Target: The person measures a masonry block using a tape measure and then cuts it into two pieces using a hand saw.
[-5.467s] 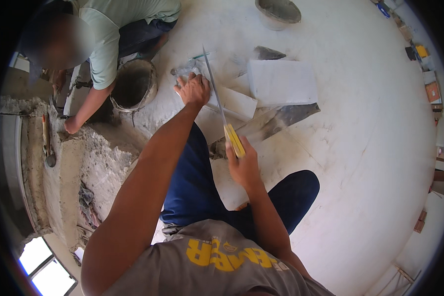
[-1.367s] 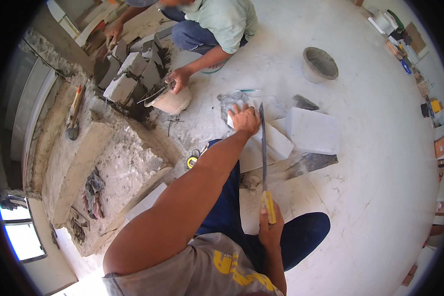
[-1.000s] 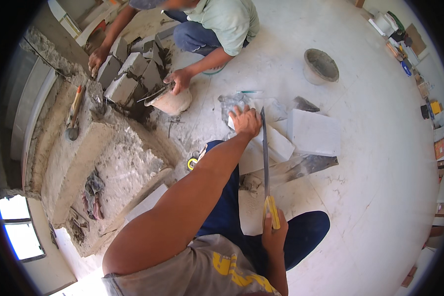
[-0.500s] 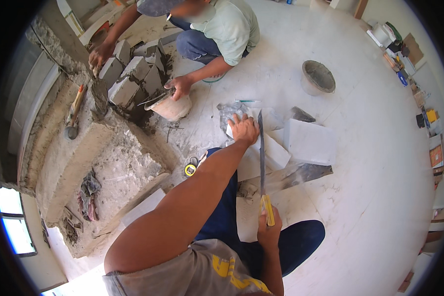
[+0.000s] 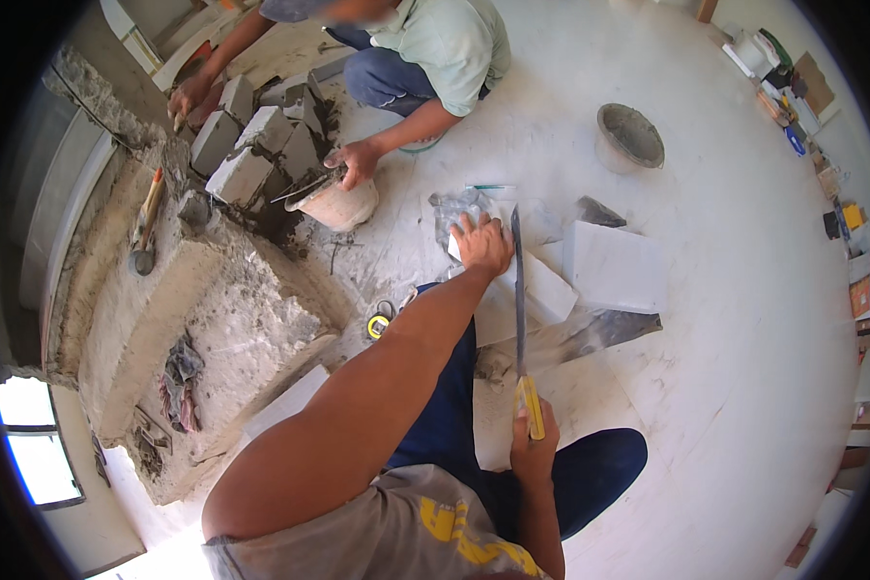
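Note:
My left hand (image 5: pixel 485 244) presses on a white lightweight concrete block (image 5: pixel 549 293), fingers spread and bent over its far end. My right hand (image 5: pixel 534 447) is wrapped round the yellow handle of a hand saw (image 5: pixel 520 300). The saw's long, dark blade points away from me and lies across the block, just right of my left hand. Beneath the block is another pale piece, partly hidden. A square white block (image 5: pixel 616 266) stands close by on the right. Crumpled clear plastic (image 5: pixel 449 211) lies beyond my left fingers.
Across from me a co-worker crouches, one hand at a mortar bucket (image 5: pixel 338 205), beside mortared blocks (image 5: pixel 246 174). Another bucket (image 5: pixel 630 138) stands far right. A hammer (image 5: pixel 146 227) rests on the rough concrete ledge (image 5: pixel 232 338); a tape measure (image 5: pixel 378 326) lies near my left forearm.
The whole view has shifted slightly. Both my hands keep their hold on block and saw, with hardly any movement between them. The co-worker's far hand has moved a little outward.

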A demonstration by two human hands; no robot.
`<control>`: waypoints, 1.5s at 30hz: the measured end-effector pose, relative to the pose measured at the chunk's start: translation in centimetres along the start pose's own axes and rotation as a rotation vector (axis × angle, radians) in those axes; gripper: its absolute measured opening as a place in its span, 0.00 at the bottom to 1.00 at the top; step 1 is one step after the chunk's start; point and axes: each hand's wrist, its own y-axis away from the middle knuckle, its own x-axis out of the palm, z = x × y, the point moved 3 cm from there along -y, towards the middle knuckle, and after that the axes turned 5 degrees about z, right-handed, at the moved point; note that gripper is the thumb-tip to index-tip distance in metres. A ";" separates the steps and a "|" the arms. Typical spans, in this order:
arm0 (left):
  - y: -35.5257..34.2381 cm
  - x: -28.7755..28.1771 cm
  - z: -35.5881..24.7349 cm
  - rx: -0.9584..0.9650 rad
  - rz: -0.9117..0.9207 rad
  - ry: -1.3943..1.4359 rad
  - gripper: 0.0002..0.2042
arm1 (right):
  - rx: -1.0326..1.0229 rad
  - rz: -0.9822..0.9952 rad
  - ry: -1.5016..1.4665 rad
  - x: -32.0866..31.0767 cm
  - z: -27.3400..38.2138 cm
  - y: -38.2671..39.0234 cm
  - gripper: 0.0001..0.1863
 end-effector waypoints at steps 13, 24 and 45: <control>-0.1 0.1 -0.2 -0.015 0.001 -0.033 0.18 | 0.021 0.013 -0.034 -0.1 -0.8 0.0 0.19; 0.1 -0.6 -0.5 -0.023 0.027 0.000 0.18 | 0.013 0.009 -0.021 0.1 -0.5 0.1 0.17; -0.1 0.8 0.1 -0.027 -0.004 -0.019 0.19 | -0.069 -0.214 -0.015 -2.2 4.0 5.4 0.23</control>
